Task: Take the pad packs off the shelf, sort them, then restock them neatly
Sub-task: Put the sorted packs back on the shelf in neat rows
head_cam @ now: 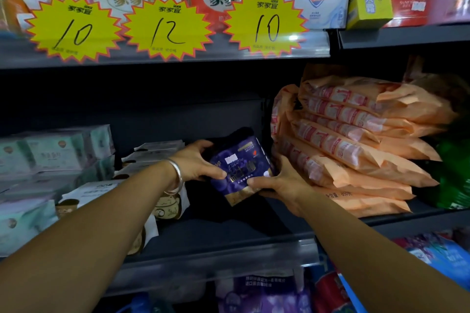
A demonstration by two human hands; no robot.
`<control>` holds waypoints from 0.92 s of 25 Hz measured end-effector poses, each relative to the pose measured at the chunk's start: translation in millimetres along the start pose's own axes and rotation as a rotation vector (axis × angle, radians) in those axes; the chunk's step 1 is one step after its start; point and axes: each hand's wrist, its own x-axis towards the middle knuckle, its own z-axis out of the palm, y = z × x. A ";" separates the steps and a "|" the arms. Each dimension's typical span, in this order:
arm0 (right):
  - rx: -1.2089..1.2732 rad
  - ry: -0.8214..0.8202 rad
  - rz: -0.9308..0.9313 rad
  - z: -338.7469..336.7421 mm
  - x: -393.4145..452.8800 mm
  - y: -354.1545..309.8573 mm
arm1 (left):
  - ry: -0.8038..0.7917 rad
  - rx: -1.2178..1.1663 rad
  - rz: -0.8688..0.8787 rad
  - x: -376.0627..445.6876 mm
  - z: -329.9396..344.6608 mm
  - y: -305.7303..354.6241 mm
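Observation:
A dark purple pad pack [240, 162] with gold print sits tilted in the middle of the dark shelf [229, 239]. My left hand [197, 164], a silver bangle on its wrist, grips the pack's left side. My right hand [282, 180] holds its lower right corner, thumb on the front. More dark packs seem to lie behind it, hard to make out. Pale green pad packs [50, 152] are stacked at the left, and white packs [152, 152] lie just left of my left hand.
A stack of orange packs [356, 140] fills the shelf to the right, touching my right hand. Yellow starburst price tags [167, 30] hang from the shelf above, which holds soap boxes. Purple and blue packs [267, 297] fill the shelf below.

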 end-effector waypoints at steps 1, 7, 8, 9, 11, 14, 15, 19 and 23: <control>-0.065 0.039 -0.022 3.1 2.1 -0.9 | 0.039 0.162 0.025 1.6 -1.1 1.0; -0.262 0.068 -0.004 35.4 19.5 16.2 | 0.021 0.350 0.024 11.4 -1.1 -16.7; -0.260 0.078 0.018 39.1 22.2 19.7 | 0.025 0.338 0.018 14.3 1.2 -20.6; -0.260 0.082 0.038 43.0 24.8 22.8 | 0.028 0.349 0.005 18.1 4.4 -25.0; -0.292 0.102 0.059 47.6 31.9 27.2 | 0.058 0.374 -0.026 29.8 10.9 -34.0; -0.349 0.153 0.062 48.9 49.7 31.7 | 0.133 0.380 -0.090 45.1 16.5 -46.2; -0.380 0.179 0.059 48.7 56.5 33.8 | 0.171 0.398 -0.111 48.1 17.9 -48.5; -0.566 0.264 0.055 52.9 80.2 38.9 | 0.326 0.580 -0.205 50.2 28.4 -47.1; -0.674 0.301 0.115 54.2 98.3 34.0 | 0.237 0.807 -0.198 48.1 33.9 -49.1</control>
